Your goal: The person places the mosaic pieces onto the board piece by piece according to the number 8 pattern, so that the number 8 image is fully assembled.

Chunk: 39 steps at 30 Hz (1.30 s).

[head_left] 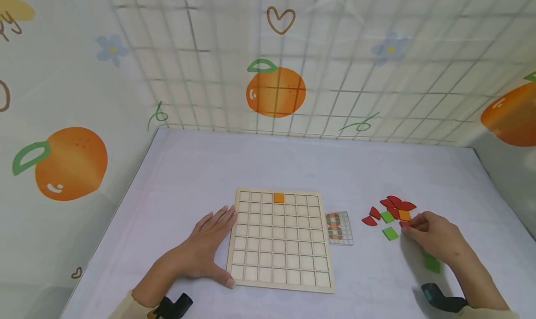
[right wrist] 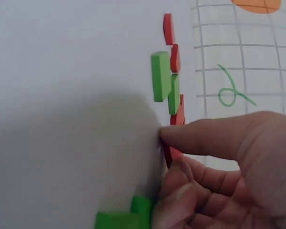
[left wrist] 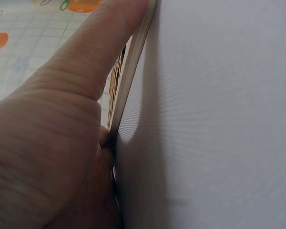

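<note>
A pale wooden grid board (head_left: 279, 247) lies flat on the table, with one orange square tile (head_left: 278, 198) in its far row. Along the board's left edge my left hand (head_left: 201, 251) rests with fingers spread and straight, thumb at the near corner. My right hand (head_left: 439, 237) pinches a red piece (right wrist: 171, 155) between thumb and fingers, at the near side of a loose group of pieces. Beside it lie another orange square (head_left: 404, 215), several red quarter-round pieces (head_left: 369, 221) and green squares (head_left: 390, 234). More green pieces (head_left: 432, 263) sit under the right wrist.
A small card (head_left: 344, 230) printed with a coloured grid pattern lies against the board's right side, partly under it. White cloth (head_left: 201, 165) covers the table. Printed curtains (head_left: 335, 77) stand at the back and sides.
</note>
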Tool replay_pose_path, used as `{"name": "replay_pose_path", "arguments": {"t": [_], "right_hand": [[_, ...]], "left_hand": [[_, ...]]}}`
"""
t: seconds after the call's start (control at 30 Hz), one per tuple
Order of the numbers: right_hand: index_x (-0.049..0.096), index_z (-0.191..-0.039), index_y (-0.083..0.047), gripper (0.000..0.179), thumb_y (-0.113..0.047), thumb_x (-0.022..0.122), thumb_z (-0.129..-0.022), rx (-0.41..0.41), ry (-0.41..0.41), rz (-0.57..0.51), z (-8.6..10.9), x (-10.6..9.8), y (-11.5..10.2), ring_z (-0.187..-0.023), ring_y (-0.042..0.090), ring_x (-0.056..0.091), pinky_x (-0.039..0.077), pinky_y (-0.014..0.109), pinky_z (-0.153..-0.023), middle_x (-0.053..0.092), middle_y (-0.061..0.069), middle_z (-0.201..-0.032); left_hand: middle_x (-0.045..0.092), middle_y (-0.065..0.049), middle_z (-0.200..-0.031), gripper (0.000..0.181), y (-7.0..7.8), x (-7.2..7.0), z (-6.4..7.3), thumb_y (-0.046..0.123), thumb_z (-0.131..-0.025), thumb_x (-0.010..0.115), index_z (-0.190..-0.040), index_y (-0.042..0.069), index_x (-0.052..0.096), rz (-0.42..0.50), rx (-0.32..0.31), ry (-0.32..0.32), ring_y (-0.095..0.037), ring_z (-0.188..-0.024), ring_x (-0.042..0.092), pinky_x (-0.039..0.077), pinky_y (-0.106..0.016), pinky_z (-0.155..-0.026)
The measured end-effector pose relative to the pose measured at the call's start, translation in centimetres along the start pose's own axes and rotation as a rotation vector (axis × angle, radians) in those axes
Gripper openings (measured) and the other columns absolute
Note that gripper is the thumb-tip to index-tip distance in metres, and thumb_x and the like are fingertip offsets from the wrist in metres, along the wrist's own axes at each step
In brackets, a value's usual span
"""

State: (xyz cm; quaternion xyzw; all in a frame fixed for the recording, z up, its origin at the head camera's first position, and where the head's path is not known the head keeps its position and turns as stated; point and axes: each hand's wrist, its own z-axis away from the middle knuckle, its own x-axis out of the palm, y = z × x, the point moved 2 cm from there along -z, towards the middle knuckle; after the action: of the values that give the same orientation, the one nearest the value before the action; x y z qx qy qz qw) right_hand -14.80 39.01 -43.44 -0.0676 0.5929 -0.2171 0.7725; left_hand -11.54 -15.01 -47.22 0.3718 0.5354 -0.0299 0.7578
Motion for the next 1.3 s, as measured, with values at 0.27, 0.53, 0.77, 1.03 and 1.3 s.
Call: {"name": "replay_pose_path", "arguments": {"t": [0.27,0.53,0.77,1.03,1.3], "right_hand": [[0.059,-0.109,0.007,0.034,-0.024,0.070,-0.100,-0.058,0.068,-0.059,0.6,-0.6,-2.1,-0.083,0.031,0.056,0.052,0.034,-0.062,0.064,0.016,-0.089],[0.065,-0.109,0.000,0.027,-0.026,0.066,-0.104,-0.267,0.051,-0.175,0.8,1.1,-9.6,-0.076,0.024,0.059,0.051,0.032,-0.059,0.067,0.007,-0.086],[0.068,-0.106,-0.001,0.019,-0.020,0.067,-0.102,-0.383,-0.044,-0.230,-1.2,3.5,-16.1,-0.076,0.023,0.060,0.055,0.033,-0.066,0.067,0.010,-0.088],[0.071,-0.099,-0.004,0.016,-0.018,0.064,-0.103,-0.500,-0.110,-0.224,-3.3,6.2,-20.4,-0.075,0.022,0.056,0.049,0.034,-0.065,0.064,0.005,-0.083],[0.073,-0.100,-0.004,0.017,-0.019,0.064,-0.103,-0.495,-0.149,-0.183,-4.2,7.6,-22.4,-0.080,0.022,0.059,0.052,0.038,-0.071,0.069,0.006,-0.092]], "left_hand": [[-0.002,0.000,-0.176,0.151,0.0,0.1,0.0,0.077,-0.061,0.086,-0.169,0.011,0.003,0.013,0.011,0.009,-0.021,-0.160,-0.008,-0.006,-0.047,-0.126],[-0.002,0.001,-0.176,0.151,-0.2,0.1,0.0,0.077,-0.061,0.086,-0.169,0.011,0.004,0.001,0.003,0.006,-0.020,-0.160,-0.008,-0.006,-0.047,-0.126],[-0.002,0.002,-0.176,0.152,-0.4,0.4,-0.4,0.078,-0.060,0.086,-0.169,0.012,0.004,-0.009,0.001,0.004,-0.018,-0.160,-0.008,-0.006,-0.045,-0.126],[-0.004,0.004,-0.175,0.153,-0.8,0.7,-0.6,0.084,-0.059,0.082,-0.169,0.014,0.002,-0.030,-0.008,-0.002,-0.017,-0.160,-0.010,-0.006,-0.044,-0.126],[-0.004,0.003,-0.176,0.153,-0.7,0.4,-0.4,0.081,-0.059,0.084,-0.169,0.013,0.002,-0.040,-0.001,0.004,-0.018,-0.160,-0.009,-0.006,-0.044,-0.126]]}}
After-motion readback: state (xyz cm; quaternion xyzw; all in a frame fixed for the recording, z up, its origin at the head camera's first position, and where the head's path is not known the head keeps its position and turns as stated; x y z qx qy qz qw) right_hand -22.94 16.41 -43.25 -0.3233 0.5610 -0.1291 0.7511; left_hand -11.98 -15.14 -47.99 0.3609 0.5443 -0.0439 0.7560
